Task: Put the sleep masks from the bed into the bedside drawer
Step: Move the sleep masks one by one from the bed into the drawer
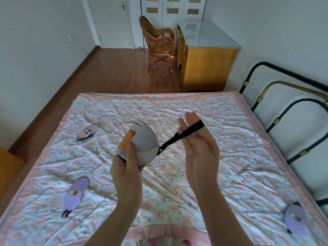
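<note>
My left hand [126, 167] grips a grey sleep mask [144, 139] with an orange patch, held folded above the middle of the bed. Its black elastic strap [184, 134] runs right and loops over the fingers of my right hand [198, 148], which pulls it taut. Three more masks lie on the floral quilt [221, 157]: a pink one [87, 132] at the far left, a lilac one [75, 195] at the near left, and another lilac one [295, 220] at the near right edge. No drawer shows clearly.
A black and brass metal bed frame [276, 119] borders the bed's right side. Beyond the bed stand a yellow wooden cabinet [205, 66] and a rattan chair [160, 45] on wood flooring. A corner of wooden furniture [8, 166] shows at the left edge.
</note>
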